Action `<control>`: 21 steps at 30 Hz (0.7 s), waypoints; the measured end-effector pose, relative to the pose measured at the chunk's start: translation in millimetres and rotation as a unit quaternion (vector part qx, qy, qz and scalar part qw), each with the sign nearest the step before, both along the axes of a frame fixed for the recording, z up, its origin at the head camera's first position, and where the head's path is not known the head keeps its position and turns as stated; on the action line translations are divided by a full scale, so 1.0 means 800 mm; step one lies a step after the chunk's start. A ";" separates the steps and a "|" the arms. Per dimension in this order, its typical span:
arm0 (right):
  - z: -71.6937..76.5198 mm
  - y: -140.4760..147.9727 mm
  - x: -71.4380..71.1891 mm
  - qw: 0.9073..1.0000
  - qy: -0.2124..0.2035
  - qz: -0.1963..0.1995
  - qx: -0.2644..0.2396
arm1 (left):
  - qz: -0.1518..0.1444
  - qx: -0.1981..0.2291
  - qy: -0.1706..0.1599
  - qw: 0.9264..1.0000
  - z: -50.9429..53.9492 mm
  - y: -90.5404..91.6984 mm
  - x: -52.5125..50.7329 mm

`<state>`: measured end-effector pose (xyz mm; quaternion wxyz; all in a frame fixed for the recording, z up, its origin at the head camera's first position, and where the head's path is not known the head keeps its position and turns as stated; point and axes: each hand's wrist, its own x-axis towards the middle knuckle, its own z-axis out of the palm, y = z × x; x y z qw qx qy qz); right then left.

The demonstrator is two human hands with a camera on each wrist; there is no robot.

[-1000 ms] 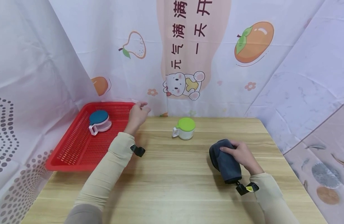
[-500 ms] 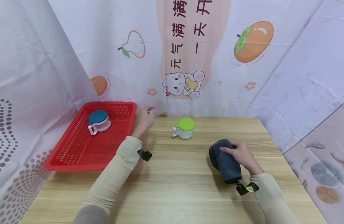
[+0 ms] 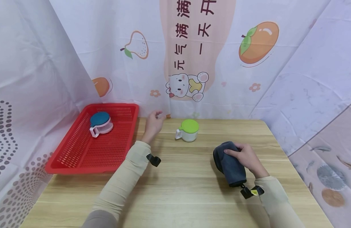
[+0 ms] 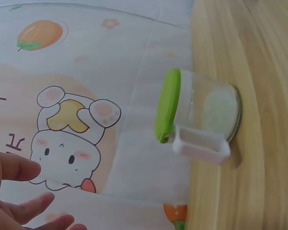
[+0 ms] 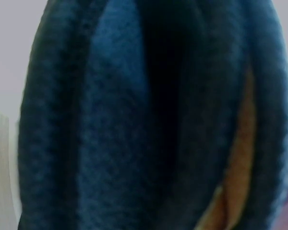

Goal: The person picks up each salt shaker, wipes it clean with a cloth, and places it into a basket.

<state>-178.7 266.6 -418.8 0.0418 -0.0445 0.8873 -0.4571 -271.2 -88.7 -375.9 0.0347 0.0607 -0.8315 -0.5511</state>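
My left hand (image 3: 154, 125) hovers over the back of the table between the basket and a seasoning jar, its fingers loosely bent with nothing in them. The clear seasoning jar (image 3: 189, 131) has a green lid and a white handle that points toward that hand; they are apart. The left wrist view shows the same jar (image 4: 206, 115) close by, with the fingers at lower left. At the right, my right hand (image 3: 246, 156) grips a folded dark grey cloth (image 3: 232, 166), thumb on top. In the right wrist view, folds of the cloth (image 5: 115, 120) fill the picture.
A red perforated basket (image 3: 131, 139) stands at the left of the wooden table (image 3: 175, 190). A second seasoning jar (image 3: 101, 123), with a blue lid, sits inside it. A printed curtain (image 3: 152, 72) hangs along the table's back edge.
My left hand has moved right, from over the basket's right rim to beyond it, nearer the green-lidded jar. The right hand and the cloth stay in place.
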 end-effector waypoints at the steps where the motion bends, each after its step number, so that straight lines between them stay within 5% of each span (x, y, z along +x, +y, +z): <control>1: 0.000 0.000 0.000 1.000 0.002 0.000 0.000 | 0.000 0.001 0.002 1.000 -0.002 0.001 0.000; 21: -0.003 0.003 0.002 1.000 0.020 0.010 -0.007 | 0.000 0.056 0.022 0.998 -0.054 0.025 0.005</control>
